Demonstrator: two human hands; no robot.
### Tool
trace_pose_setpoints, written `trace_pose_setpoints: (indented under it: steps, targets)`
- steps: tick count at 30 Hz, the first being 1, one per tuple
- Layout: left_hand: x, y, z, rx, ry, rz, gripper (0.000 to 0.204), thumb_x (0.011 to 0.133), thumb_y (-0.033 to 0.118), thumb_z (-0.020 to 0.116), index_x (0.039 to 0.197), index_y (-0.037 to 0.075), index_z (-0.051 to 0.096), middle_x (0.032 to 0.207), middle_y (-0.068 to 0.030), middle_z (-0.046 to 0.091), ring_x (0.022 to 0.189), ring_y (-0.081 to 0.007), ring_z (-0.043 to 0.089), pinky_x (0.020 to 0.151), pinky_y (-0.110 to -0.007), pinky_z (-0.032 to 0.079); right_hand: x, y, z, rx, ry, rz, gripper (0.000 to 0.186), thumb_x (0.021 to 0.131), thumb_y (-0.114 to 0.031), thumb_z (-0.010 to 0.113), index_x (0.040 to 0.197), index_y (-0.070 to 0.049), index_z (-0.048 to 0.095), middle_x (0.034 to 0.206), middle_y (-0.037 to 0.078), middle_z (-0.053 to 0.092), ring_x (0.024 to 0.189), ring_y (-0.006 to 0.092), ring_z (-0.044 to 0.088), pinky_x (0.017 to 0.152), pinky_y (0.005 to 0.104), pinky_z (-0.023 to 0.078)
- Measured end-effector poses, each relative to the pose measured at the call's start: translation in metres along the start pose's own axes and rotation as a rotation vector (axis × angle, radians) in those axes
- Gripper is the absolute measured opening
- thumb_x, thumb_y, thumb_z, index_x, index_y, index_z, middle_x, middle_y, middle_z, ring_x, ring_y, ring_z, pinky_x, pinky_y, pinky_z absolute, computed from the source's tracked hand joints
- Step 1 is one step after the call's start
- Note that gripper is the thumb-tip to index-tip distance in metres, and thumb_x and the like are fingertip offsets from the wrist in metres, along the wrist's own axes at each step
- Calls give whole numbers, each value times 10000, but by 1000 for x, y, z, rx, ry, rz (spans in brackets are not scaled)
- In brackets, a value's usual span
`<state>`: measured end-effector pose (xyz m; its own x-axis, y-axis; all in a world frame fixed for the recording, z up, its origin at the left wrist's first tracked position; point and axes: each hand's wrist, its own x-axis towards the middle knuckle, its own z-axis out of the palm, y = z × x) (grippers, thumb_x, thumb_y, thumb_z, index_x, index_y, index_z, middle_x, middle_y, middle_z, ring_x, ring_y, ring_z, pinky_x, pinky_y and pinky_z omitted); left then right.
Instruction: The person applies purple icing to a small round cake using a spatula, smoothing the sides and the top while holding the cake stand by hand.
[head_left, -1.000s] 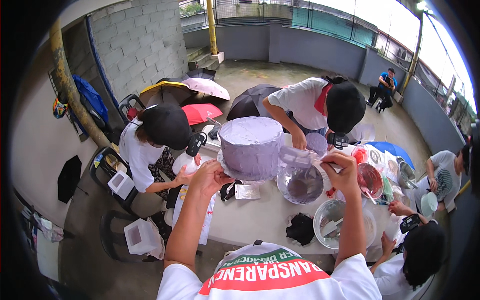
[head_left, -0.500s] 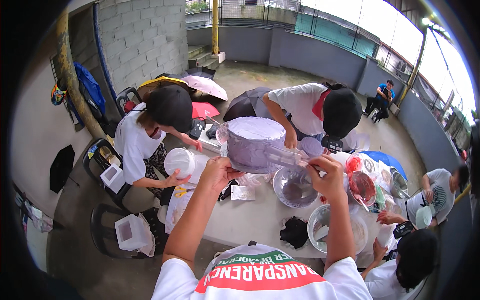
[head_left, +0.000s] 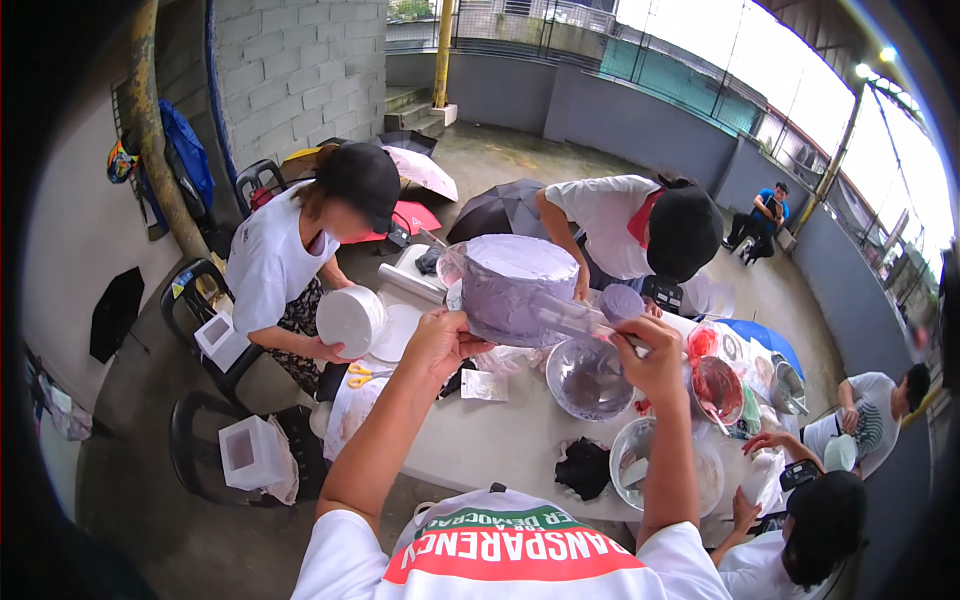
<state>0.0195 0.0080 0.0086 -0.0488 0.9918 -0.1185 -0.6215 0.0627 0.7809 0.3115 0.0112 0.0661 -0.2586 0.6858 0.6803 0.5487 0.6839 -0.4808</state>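
A round cake (head_left: 505, 285) with lavender frosting is raised above the table. My left hand (head_left: 443, 345) grips it low at its left edge, thumb up and fingers curled underneath; the base under the cake is mostly hidden. My right hand (head_left: 652, 355) is closed around the end of a frosting-smeared, translucent flat scraper (head_left: 568, 316). Its blade lies against the right side of the cake. Just below that hand is a metal bowl (head_left: 592, 372) with lavender frosting smeared inside.
A white table (head_left: 470, 440) carries yellow scissors (head_left: 366, 375), a bowl of red frosting (head_left: 716, 388), another metal bowl (head_left: 632, 470) and a black cloth (head_left: 582, 468). Co-workers stand around it; one at the left holds a white round form (head_left: 350, 320). Open umbrellas (head_left: 500, 208) lie behind.
The scraper stays against the cake's side, and both my hands keep their grips. The co-worker at the left has turned the white round form and lowered a hand.
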Motion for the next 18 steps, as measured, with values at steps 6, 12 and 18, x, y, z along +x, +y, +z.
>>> trace_pose_setpoints:
  steps: [6, 12, 18]
  targets:
    - [1, 1, -11, 41, 3, -15, 219, 792, 17, 473, 915, -152, 537, 821, -212, 638, 708, -285, 671, 644, -389, 599, -3, -11, -24, -69, -29, -113, 106, 675, 26, 691, 766, -6, 647, 712, 99, 627, 614, 228, 612, 582, 292, 483]
    - [-3, 5, -5, 41, -20, -16, 227, 802, 17, 442, 925, -154, 525, 832, -225, 639, 741, -292, 674, 654, -401, 599, 27, -48, -4, -338, -149, -443, 74, 677, -50, 665, 709, -61, 600, 707, 71, 584, 689, 252, 601, 603, 364, 463]
    - [-8, 6, -6, 78, 30, -3, 201, 797, 8, 459, 943, -124, 502, 822, -216, 640, 708, -290, 679, 611, -392, 603, 43, -64, 6, -419, -320, -499, 100, 666, -38, 655, 658, -51, 555, 708, 74, 592, 687, 258, 605, 612, 369, 476]
